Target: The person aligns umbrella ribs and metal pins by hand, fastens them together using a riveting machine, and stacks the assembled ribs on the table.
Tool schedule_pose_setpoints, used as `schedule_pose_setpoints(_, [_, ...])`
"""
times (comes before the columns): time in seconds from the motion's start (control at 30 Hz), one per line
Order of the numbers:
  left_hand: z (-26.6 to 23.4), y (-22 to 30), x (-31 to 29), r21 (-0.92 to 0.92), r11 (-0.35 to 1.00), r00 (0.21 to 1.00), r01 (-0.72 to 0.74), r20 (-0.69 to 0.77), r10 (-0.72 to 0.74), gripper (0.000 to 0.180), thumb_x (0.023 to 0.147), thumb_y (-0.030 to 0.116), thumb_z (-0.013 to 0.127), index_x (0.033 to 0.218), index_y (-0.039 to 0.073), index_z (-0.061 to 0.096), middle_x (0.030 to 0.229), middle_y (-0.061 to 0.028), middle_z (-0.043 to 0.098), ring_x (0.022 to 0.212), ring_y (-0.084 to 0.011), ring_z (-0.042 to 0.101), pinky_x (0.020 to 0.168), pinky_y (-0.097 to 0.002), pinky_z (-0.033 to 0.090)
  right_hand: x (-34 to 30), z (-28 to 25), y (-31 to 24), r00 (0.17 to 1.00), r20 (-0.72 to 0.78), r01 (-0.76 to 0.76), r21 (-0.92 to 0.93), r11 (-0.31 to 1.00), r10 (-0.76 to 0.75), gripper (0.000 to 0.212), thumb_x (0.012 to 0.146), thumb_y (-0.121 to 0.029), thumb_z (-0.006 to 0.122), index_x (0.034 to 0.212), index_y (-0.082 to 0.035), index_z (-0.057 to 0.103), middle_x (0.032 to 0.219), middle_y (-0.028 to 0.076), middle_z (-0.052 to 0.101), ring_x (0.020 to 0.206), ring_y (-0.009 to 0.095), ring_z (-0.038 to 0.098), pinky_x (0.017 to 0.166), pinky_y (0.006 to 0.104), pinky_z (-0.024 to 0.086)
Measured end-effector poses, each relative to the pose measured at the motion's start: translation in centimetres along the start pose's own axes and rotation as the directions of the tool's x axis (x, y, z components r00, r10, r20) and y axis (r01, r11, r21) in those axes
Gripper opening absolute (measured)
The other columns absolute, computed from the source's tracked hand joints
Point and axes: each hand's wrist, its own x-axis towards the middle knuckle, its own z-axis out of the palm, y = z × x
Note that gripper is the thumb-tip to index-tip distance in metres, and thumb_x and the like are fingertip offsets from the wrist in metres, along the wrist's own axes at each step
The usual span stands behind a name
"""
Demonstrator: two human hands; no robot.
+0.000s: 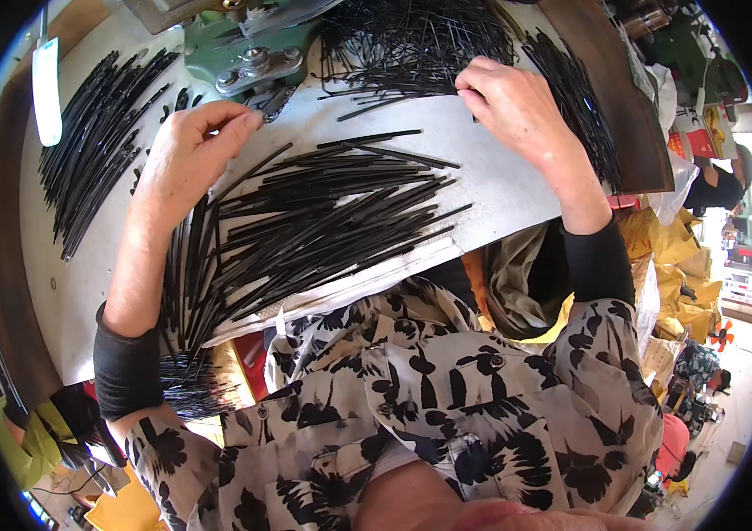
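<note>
My left hand point(188, 155) is closed, thumb and forefinger pressed together beside the metal clamp part point(256, 69) of a green machine point(208, 44). Whatever it may pinch is too small to name. At the near edge of a tangled heap of thin black rods point(420, 40), my right hand point(517, 106) has its fingers curled together; what lies in them, if anything, is hidden. Between my forearms a loose pile of straight black rods point(331, 208) covers the near part of the pale tabletop point(500, 168).
Far left lies a long bundle of black rods point(97, 146), with a white strip point(46, 93) hanging above. More rods point(575, 106) line the right side, by a brown table rim point(637, 142). Below the table's near edge are further thin rods point(194, 385). Yellow bags point(672, 239) stand at right.
</note>
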Motion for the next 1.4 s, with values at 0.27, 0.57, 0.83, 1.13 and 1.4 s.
schedule_pose_setpoints(0.27, [-0.3, -0.6, 0.1, -0.207, 0.978, 1.0, 0.006, 0.008, -0.004, 0.03, 0.088, 0.025, 0.052, 0.089, -0.001, 0.066, 0.058, 0.0016, 0.046, 0.045, -0.0043, 0.036, 0.041, -0.0217, 0.028, 1.1, -0.6, -1.5, 0.996, -0.091, 0.024, 0.112, 0.993, -0.013, 0.014, 0.084, -0.013, 0.056, 0.091, -0.003, 0.063, 0.087, 0.012, 0.062, 0.079, 0.033, 0.06, 0.07, 0.0395, 0.048])
schedule_pose_setpoints(0.57, [-0.3, -1.3, 0.1, -0.428, 0.902, 0.992, 0.054, 0.128, 0.001, 0.031, 0.092, 0.027, 0.051, 0.1, -0.001, 0.061, 0.069, 0.0006, 0.059, 0.046, -0.0037, 0.048, 0.038, -0.0167, 0.034, 5.1, -1.5, -7.4, 0.994, 0.067, -0.088, 0.96, 0.266, 0.086, 0.005, 0.087, -0.005, 0.056, 0.089, 0.0, 0.055, 0.083, 0.007, 0.064, 0.075, 0.011, 0.063, 0.064, 0.0234, 0.05])
schedule_pose_setpoints(0.83, [-0.7, -1.4, -0.2, -0.462, 0.884, 0.993, 0.076, 0.112, -0.026, 0.032, 0.093, 0.025, 0.051, 0.109, -0.001, 0.058, 0.068, -0.0025, 0.061, 0.046, -0.005, 0.054, 0.038, -0.0161, 0.038, 7.7, 0.9, -8.9, 1.0, 0.016, -0.014, 0.947, 0.321, -0.006, 0.009, 0.083, -0.007, 0.063, 0.085, -0.001, 0.056, 0.08, 0.004, 0.062, 0.069, 0.011, 0.061, 0.062, 0.0228, 0.049])
schedule_pose_setpoints(1.13, [-2.0, -1.2, -0.1, -0.573, 0.818, 0.96, 0.061, 0.258, 0.109, 0.032, 0.086, 0.015, 0.042, 0.11, -0.002, 0.056, 0.084, -0.0088, 0.067, 0.057, -0.0118, 0.063, 0.048, -0.0196, 0.048, 7.1, -0.4, -7.8, 0.918, 0.385, -0.212, 0.684, 0.698, -0.098, 0.016, 0.081, -0.009, 0.057, 0.09, 0.003, 0.061, 0.065, 0.007, 0.062, 0.052, 0.009, 0.054, 0.049, 0.0243, 0.044])
schedule_pose_setpoints(1.4, [-1.5, -0.4, -0.4, -0.635, 0.768, 0.964, 0.084, 0.248, 0.1, 0.026, 0.087, 0.011, 0.044, 0.105, -0.002, 0.058, 0.082, -0.0089, 0.066, 0.057, -0.0115, 0.062, 0.048, -0.0191, 0.048, 7.4, -0.5, -7.3, 0.914, 0.368, -0.272, 0.869, 0.412, -0.173, 0.019, 0.085, -0.012, 0.056, 0.097, 0.003, 0.057, 0.069, 0.007, 0.063, 0.053, 0.009, 0.055, 0.047, 0.0208, 0.042])
